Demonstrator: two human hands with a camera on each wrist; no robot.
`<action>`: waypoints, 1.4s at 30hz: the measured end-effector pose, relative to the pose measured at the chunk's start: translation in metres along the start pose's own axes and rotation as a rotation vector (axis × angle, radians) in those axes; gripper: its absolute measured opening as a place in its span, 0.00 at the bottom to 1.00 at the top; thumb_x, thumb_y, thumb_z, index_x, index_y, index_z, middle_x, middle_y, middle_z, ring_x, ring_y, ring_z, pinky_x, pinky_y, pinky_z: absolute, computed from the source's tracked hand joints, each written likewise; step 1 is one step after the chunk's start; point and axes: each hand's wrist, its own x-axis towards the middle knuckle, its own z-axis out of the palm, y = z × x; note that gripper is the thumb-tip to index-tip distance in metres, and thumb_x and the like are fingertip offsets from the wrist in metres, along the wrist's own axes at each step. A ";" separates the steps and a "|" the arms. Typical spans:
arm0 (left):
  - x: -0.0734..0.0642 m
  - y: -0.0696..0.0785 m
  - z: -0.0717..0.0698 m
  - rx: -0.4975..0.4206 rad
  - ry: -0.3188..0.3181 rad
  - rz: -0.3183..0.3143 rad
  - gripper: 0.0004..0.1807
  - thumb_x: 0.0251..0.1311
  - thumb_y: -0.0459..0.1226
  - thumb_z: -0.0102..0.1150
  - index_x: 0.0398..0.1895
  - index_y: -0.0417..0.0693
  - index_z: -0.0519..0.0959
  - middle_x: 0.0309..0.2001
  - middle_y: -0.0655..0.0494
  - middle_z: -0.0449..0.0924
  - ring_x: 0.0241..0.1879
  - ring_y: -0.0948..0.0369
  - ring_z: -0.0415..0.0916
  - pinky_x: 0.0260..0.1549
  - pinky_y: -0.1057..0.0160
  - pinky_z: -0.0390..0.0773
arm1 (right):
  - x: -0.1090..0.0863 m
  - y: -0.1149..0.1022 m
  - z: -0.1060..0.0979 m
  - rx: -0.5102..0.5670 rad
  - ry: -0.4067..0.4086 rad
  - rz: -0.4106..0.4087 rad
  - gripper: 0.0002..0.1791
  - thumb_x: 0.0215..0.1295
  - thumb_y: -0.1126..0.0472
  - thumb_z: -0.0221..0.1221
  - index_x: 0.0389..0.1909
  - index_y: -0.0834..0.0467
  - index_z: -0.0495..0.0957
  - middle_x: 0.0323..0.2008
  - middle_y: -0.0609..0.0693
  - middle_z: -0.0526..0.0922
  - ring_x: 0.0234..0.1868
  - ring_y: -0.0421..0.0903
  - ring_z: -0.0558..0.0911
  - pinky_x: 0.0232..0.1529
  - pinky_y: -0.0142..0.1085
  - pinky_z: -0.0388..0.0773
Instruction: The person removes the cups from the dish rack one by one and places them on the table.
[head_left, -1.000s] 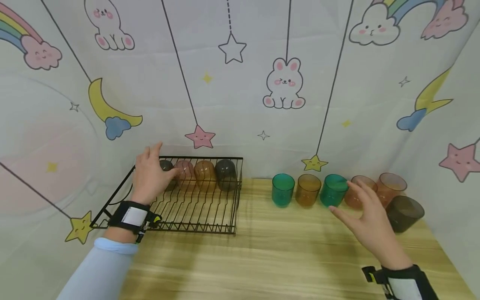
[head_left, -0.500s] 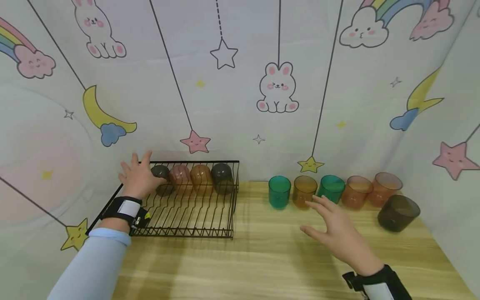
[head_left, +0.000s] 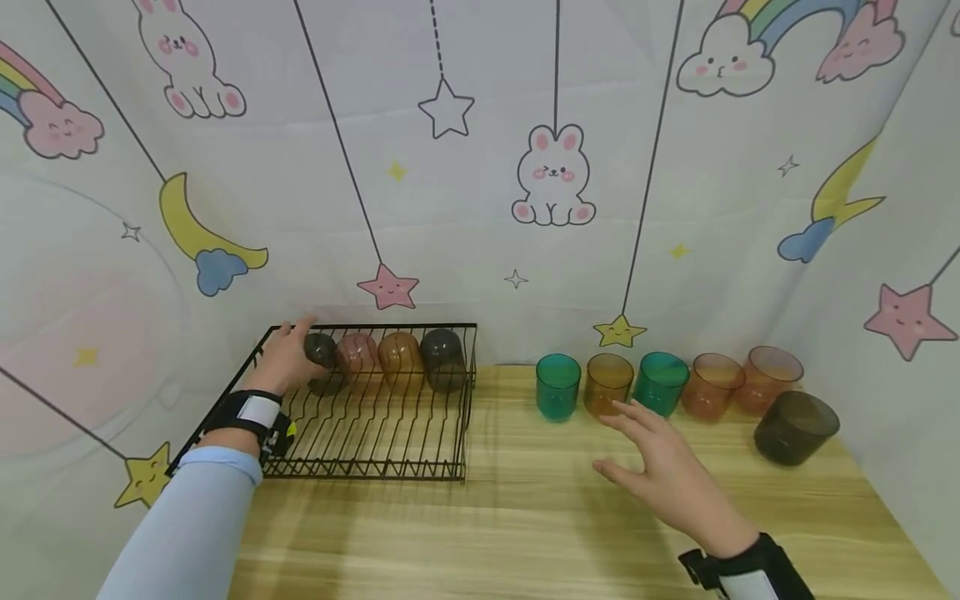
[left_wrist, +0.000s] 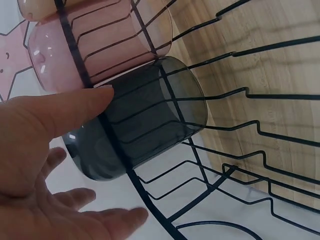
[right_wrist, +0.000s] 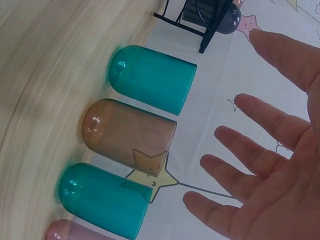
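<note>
My left hand (head_left: 281, 360) reaches over the left end of the black wire rack (head_left: 375, 477). It is around the leftmost cup there, a dark grey tumbler (left_wrist: 150, 115) lying upside down in the rack. In the left wrist view the thumb (left_wrist: 75, 107) overlaps the tumbler's near side at the rack wire, while the other fingers are spread apart below it with a gap. My right hand (head_left: 667, 475) hovers palm-forward with fingers spread, holding nothing. Nearest to it stand an amber tumbler (head_left: 609, 385) and a teal tumbler (head_left: 662, 385), both upright on the table.
Beside the grey tumbler in the rack are a pink tumbler (head_left: 360, 362), an amber one (head_left: 401, 362) and another dark one (head_left: 444, 362). Along the wooden table's (head_left: 525, 533) back stand another teal tumbler (head_left: 558, 387), two pinkish ones and a dark brown tumbler (head_left: 795, 429).
My left hand has drawn away leftward from in front of the rack, then closed in beside the leftmost grey tumbler. My right hand has moved left and lower, away from the right-hand cups.
</note>
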 end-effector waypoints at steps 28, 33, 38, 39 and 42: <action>-0.025 0.015 -0.016 0.093 0.005 -0.035 0.43 0.43 0.34 0.64 0.65 0.34 0.57 0.55 0.23 0.63 0.44 0.35 0.70 0.28 0.46 0.75 | -0.004 -0.008 -0.006 0.016 0.028 -0.001 0.38 0.53 0.28 0.52 0.58 0.48 0.73 0.66 0.51 0.67 0.66 0.56 0.65 0.58 0.58 0.68; -0.039 0.021 -0.025 0.098 0.094 -0.059 0.41 0.45 0.34 0.59 0.65 0.33 0.57 0.54 0.20 0.57 0.36 0.34 0.70 0.16 0.52 0.70 | -0.004 -0.008 -0.008 0.027 0.037 -0.009 0.37 0.54 0.28 0.53 0.58 0.47 0.73 0.66 0.50 0.67 0.67 0.56 0.65 0.59 0.58 0.68; -0.054 0.030 -0.029 0.101 0.205 -0.093 0.39 0.46 0.36 0.60 0.64 0.35 0.58 0.49 0.22 0.56 0.41 0.29 0.65 0.16 0.44 0.70 | -0.005 -0.008 -0.009 0.033 0.053 -0.022 0.36 0.54 0.29 0.53 0.58 0.47 0.73 0.65 0.50 0.67 0.67 0.55 0.65 0.58 0.57 0.69; -0.057 0.034 -0.030 0.100 0.226 -0.093 0.39 0.46 0.36 0.60 0.63 0.35 0.58 0.49 0.22 0.56 0.42 0.29 0.64 0.17 0.42 0.70 | -0.005 -0.008 -0.009 0.033 0.054 -0.023 0.36 0.54 0.28 0.53 0.58 0.47 0.73 0.65 0.50 0.67 0.66 0.55 0.65 0.58 0.57 0.69; -0.066 0.046 -0.034 0.098 0.286 -0.084 0.39 0.45 0.35 0.60 0.63 0.36 0.59 0.49 0.22 0.57 0.43 0.29 0.64 0.18 0.41 0.70 | -0.006 -0.009 -0.009 0.032 0.054 -0.017 0.37 0.54 0.28 0.52 0.58 0.47 0.73 0.65 0.50 0.67 0.66 0.55 0.65 0.58 0.57 0.69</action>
